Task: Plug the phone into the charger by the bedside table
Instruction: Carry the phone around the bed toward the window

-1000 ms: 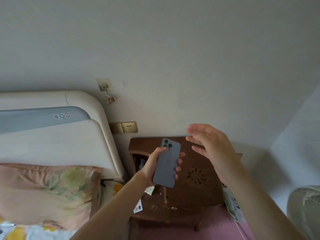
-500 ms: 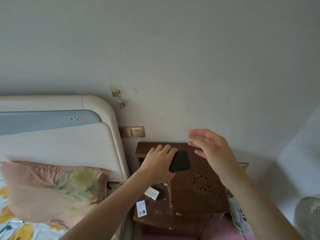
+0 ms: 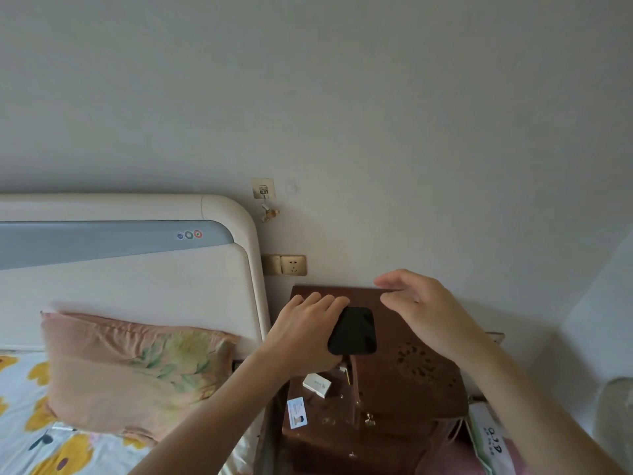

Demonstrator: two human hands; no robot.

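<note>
My left hand [image 3: 305,332] grips a dark phone [image 3: 353,331] with its black screen facing up, held over the dark wooden bedside table [image 3: 411,385]. To its right my right hand [image 3: 421,310] hovers above the table's back edge, fingers straight and relaxed, holding nothing. A gold wall socket [image 3: 292,265] sits on the wall just above the table's back left corner. No charger or cable shows in view.
A small white box [image 3: 317,385] and an ID card [image 3: 297,412] lie on the table's lower left shelf. The cream headboard [image 3: 137,289], a pink floral pillow [image 3: 130,365] and the bed are at left. A white bag [image 3: 488,437] stands at the table's right, and an adhesive wall hook [image 3: 263,190] hangs above.
My left hand turned the phone over, from grey back with cameras facing me to black screen up, and lowered it toward the table. My right hand barely moved.
</note>
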